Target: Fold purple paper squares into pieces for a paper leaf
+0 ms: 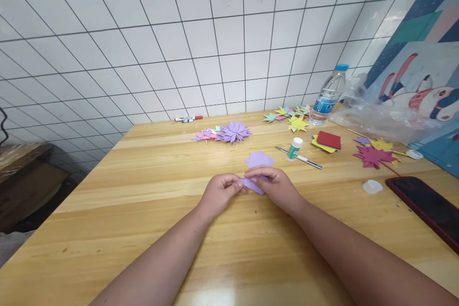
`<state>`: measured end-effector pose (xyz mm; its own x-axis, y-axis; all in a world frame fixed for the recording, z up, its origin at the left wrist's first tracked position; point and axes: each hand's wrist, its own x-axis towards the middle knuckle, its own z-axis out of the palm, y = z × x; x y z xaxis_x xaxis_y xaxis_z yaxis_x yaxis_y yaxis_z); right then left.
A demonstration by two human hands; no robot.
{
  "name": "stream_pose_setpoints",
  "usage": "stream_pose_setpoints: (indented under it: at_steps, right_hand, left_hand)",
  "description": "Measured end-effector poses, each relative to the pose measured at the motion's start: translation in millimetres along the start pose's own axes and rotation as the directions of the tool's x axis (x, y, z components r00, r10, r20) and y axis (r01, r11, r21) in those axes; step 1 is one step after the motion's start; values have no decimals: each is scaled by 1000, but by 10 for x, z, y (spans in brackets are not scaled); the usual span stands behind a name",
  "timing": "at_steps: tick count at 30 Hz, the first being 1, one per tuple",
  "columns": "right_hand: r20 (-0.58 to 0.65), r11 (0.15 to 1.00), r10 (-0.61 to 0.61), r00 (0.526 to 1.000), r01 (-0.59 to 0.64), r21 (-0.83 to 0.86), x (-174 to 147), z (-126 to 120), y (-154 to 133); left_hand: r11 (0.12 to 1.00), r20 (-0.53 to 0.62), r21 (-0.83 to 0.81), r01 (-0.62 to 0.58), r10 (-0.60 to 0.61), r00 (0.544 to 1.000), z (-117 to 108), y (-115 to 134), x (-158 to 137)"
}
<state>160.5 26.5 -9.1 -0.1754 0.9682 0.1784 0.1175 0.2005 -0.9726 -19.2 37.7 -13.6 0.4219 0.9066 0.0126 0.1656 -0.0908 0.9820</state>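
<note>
A small piece of purple paper is between my hands, low over the wooden table. My left hand pinches its left end with thumb and fingers. My right hand is closed over its right side, with the fingers partly hiding the paper. Just beyond, another purple paper shape with a pointed edge lies flat. Farther right a glue stick stands upright beside a slim craft knife.
Purple paper flowers and markers lie near the tiled wall. To the right are paper leaves, a water bottle, coloured paper squares, a dark red paper flower, a clear cap and a phone.
</note>
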Motion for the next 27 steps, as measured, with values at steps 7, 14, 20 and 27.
stream_pose_setpoints:
  at_steps: [7, 14, 20, 27]
  right_hand:
    - [51, 976, 97, 994, -105, 193, -3, 12, 29]
    - [105, 960, 153, 983, -173, 221, -18, 7, 11]
    - [49, 922, 278, 959, -281, 267, -36, -20, -42]
    - [11, 972, 236, 972, -236, 7, -14, 41, 19]
  left_hand:
    - [996, 40, -91, -20, 24, 999, -34, 23, 6]
    - [998, 33, -55, 8, -6, 999, -36, 12, 15]
    - [996, -33, 88, -14, 17, 999, -10, -19, 11]
    - [982, -64, 185, -26, 38, 997, 30, 9, -23]
